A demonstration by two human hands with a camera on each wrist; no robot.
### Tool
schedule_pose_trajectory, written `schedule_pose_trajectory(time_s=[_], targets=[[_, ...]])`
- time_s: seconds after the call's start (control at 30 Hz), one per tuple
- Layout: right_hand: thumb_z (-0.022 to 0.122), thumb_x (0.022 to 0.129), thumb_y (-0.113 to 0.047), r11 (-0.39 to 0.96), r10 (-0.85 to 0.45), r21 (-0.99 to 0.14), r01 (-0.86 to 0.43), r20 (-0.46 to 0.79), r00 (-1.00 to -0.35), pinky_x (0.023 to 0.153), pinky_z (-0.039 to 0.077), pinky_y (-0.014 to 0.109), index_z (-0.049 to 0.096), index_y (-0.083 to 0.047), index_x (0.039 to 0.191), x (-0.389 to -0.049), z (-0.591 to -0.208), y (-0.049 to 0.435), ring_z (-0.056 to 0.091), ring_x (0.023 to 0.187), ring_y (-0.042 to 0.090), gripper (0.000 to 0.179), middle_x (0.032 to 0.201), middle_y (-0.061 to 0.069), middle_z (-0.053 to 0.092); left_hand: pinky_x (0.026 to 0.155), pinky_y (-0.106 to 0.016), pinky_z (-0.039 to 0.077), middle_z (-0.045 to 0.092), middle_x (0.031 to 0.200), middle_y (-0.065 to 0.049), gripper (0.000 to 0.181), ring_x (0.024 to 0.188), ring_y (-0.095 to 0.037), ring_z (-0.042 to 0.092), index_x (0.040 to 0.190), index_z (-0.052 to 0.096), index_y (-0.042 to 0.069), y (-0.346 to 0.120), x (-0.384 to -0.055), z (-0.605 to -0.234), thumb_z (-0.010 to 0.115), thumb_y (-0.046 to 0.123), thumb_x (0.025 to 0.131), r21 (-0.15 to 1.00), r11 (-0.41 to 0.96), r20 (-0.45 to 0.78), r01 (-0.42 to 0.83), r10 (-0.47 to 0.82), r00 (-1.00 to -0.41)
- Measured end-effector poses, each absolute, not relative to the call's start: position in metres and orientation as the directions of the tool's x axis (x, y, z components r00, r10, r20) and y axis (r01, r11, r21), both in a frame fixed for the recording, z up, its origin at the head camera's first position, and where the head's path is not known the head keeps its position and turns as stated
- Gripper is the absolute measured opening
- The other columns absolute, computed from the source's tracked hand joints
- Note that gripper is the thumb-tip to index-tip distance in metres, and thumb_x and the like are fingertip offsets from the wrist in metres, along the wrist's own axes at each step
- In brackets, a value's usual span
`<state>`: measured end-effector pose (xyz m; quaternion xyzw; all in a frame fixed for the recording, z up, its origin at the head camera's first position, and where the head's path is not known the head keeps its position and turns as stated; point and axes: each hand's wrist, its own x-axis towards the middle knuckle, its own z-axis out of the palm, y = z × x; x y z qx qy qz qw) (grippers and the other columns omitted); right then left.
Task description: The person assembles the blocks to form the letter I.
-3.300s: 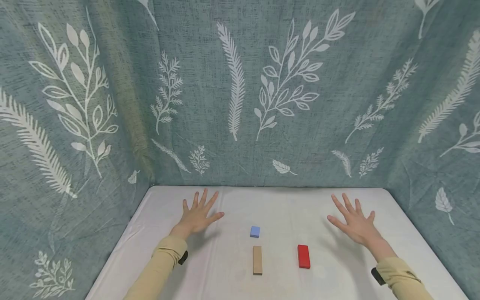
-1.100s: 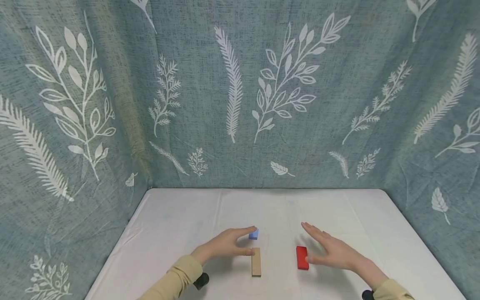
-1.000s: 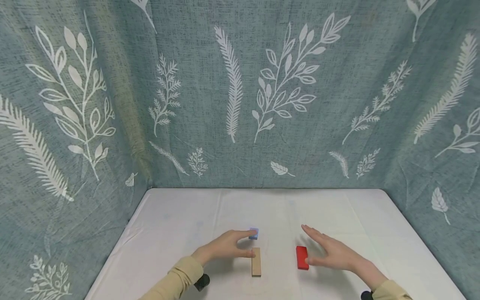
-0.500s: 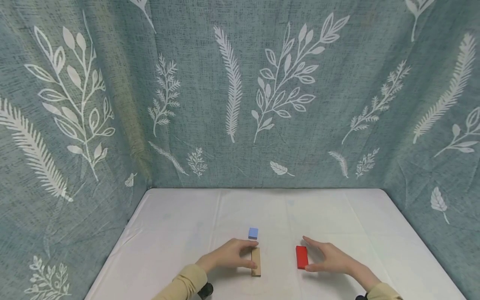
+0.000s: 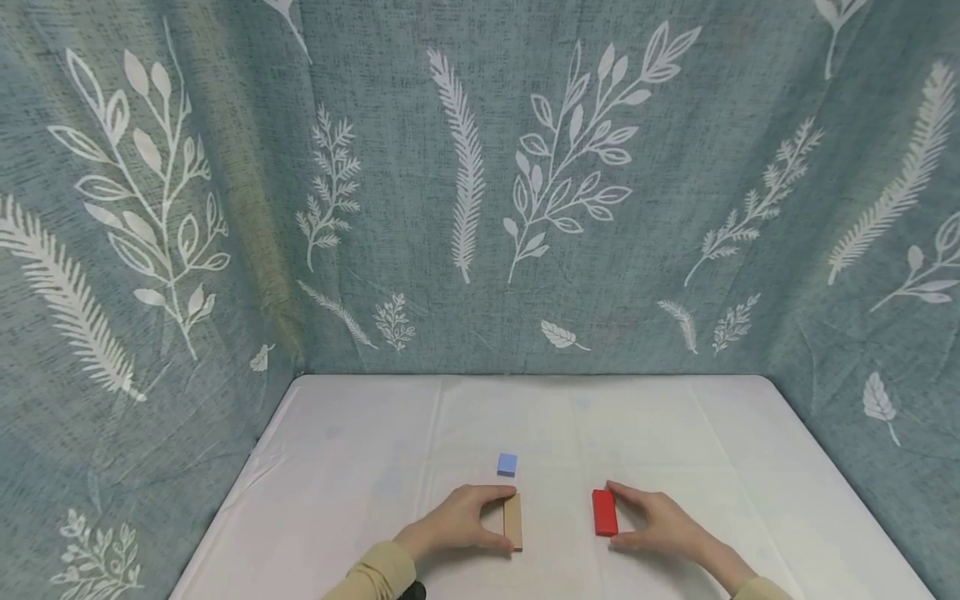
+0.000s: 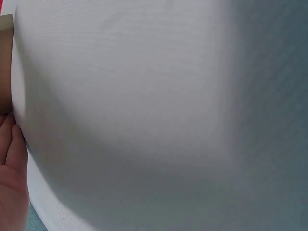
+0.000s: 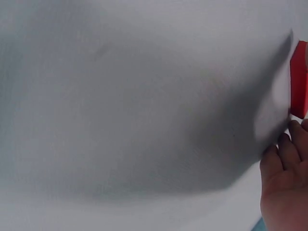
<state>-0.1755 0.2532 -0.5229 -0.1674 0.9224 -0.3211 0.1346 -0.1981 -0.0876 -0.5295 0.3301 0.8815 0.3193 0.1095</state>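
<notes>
My left hand [image 5: 457,521] spans a tan wooden block [image 5: 513,523] lengthwise, fingertips at its far end and thumb at its near end. In the left wrist view, fingers [image 6: 17,144] meet the end of that block [image 6: 5,67], mostly cropped by the frame edge. On the right, a red block [image 5: 604,512] lies flat, my right hand [image 5: 663,525] framing its two ends from the side. The right wrist view has the fingertips [image 7: 294,126] right beside the red block's end [image 7: 298,82]. A small blue block [image 5: 507,465] sits just beyond the wooden one, untouched.
White cloth covers the table [image 5: 360,433]. Green fabric [image 5: 420,208] with white leaf prints hangs behind it and along both sides. A black wrist camera [image 5: 412,592] shows below the left sleeve.
Both hands came inward from spread positions at the table's sides, then drew nearer and lower to the ends of the wooden and red blocks. The blocks stay in place.
</notes>
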Motion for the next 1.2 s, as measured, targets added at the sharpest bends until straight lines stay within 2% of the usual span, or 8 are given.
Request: schedule_pose_trajectory(time_s=[0.27,0.67,1.2], targets=[[0.080,0.071,-0.043,0.752,-0.364,-0.614,-0.241,-0.081,-0.928,0.101,0.044,0.054,0.050,-0.006,0.137,-0.1727,-0.5289,0.2516,0.049,0.127,0.037,0.082,0.136,0.013,0.056,0.107,-0.030,0.044,0.060,0.132,-0.004,0.080,0.124,-0.020,0.055,0.130,0.057,0.008,-0.0874,-0.1971,-0.5310,0.085,0.042,0.063,0.622,0.568,0.054,0.539,0.655,-0.754],[0.081,0.070,-0.041,0.766,-0.341,-0.591,-0.252,-0.042,-0.939,0.096,0.049,0.051,0.056,-0.010,0.132,-0.1726,-0.5274,0.2502,0.054,0.122,0.035,0.074,0.129,0.010,0.061,0.106,-0.030,0.045,0.062,0.129,-0.001,0.077,0.123,-0.019,0.056,0.128,0.060,0.012,-0.0902,-0.2018,-0.5379,0.086,0.041,0.062,0.671,0.539,0.071,0.509,0.636,-0.768],[0.083,0.067,-0.040,0.754,-0.306,-0.627,-0.198,-0.068,-0.950,0.096,0.050,0.049,0.059,-0.011,0.129,-0.1768,-0.5294,0.2499,0.055,0.122,0.033,0.072,0.128,0.009,0.062,0.106,-0.028,0.044,0.063,0.128,0.001,0.074,0.123,-0.017,0.056,0.126,0.061,0.013,-0.0910,-0.2028,-0.5376,0.088,0.036,0.061,0.693,0.538,0.056,0.480,0.623,-0.780]])
